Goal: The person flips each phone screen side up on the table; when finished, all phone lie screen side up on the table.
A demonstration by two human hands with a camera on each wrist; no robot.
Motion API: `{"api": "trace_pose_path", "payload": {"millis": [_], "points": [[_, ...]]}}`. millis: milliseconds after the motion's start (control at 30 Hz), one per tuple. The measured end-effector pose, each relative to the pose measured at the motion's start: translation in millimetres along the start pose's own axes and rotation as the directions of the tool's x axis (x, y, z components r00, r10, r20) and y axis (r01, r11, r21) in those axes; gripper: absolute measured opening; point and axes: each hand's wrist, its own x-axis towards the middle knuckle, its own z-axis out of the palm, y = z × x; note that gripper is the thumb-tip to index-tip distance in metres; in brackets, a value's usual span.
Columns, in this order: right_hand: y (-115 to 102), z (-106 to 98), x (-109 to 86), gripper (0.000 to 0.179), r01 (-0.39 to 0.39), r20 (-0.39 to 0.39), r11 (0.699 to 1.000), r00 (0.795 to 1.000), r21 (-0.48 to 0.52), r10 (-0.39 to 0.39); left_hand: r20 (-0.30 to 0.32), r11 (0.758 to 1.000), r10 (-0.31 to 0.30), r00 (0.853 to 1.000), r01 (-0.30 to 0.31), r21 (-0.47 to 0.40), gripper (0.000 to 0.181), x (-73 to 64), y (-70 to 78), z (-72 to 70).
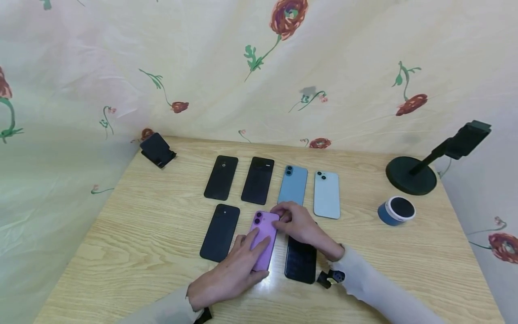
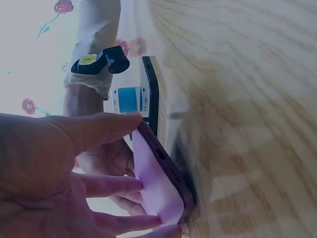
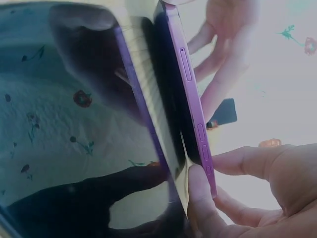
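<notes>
A purple phone point(image 1: 268, 221), back side up, lies between both hands near the middle of the table. My left hand point(image 1: 230, 273) holds it, fingers across its back and thumb at the bottom edge. In the left wrist view the phone point(image 2: 156, 181) is tilted, its charging port showing. My right hand point(image 1: 298, 223) pinches the upper right corner. In the right wrist view its thumb is on the screen side and the phone's purple edge point(image 3: 189, 87) stands off the surface. A black phone point(image 1: 300, 262) lies under the right forearm. A dark phone point(image 1: 220, 231) lies left.
Behind the hands lie two black phones point(image 1: 221, 178), point(image 1: 257, 181), a blue phone point(image 1: 293, 183) and a pale blue phone point(image 1: 327, 198). A blue tub with a white rim point(image 1: 390, 215) and a round-based black stand point(image 1: 411, 180) are right; a small black stand point(image 1: 155, 149) is far left.
</notes>
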Motion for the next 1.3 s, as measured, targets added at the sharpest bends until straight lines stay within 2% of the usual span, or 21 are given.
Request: {"api": "trace_pose_path", "payload": {"millis": [167, 367, 500, 600, 767, 833, 1000, 1167, 1300], "points": [[-1, -5, 0.1, 0.028, 0.009, 0.016, 0.999, 1.0, 0.041, -0.009, 0.011, 0.999, -0.013, 1.0, 0.014, -0.051, 0.081, 1.5, -1.6, -2.2], [-6, -9, -1.7, 0.029, -0.012, 0.024, 0.995, 1.0, 0.103, 0.009, -0.019, 0.997, -0.026, 0.999, 0.024, -0.071, 0.088, 3.4, -1.6, -2.6], [-9, -10, -3.4, 0.034, -0.054, 0.06, 0.971, 0.997, 0.234, 0.041, -0.045, 0.994, -0.024, 0.999, 0.019, -0.109, 0.092, 4.5, -2.1, -2.5], [-11, -9, -4.5, 0.038, -0.076, 0.087, 0.942, 0.995, 0.328, 0.05, -0.068, 0.99, -0.018, 0.998, 0.008, -0.141, 0.093, 4.8, -2.5, -2.9], [-11, -7, -6.3, 0.045, -0.069, 0.111, 0.912, 0.994, 0.405, 0.026, -0.101, 0.979, -0.004, 0.995, -0.016, -0.204, 0.094, 5.7, -5.0, -3.6], [-10, -6, -7.0, 0.047, -0.057, 0.111, 0.91, 0.994, 0.41, 0.013, -0.108, 0.965, 0.004, 0.994, -0.032, -0.26, 0.093, 6.3, -6.9, -4.0], [-11, -2, -9.3, 0.051, -0.048, 0.112, 0.92, 0.994, 0.389, 0.005, -0.108, 0.912, 0.022, 0.994, -0.064, -0.404, 0.091, 7.5, -10.2, -3.9], [-10, 1, -11.3, 0.056, -0.061, 0.148, 0.926, 0.989, 0.373, 0.005, -0.1, 0.89, 0.002, 0.995, -0.047, -0.454, 0.089, 8.5, -10.4, -4.2], [-9, 2, -11.7, 0.058, -0.051, 0.15, 0.945, 0.989, 0.323, 0.002, -0.104, 0.86, -0.01, 0.995, -0.044, -0.509, 0.086, 9.6, -11.2, -4.4]]}}
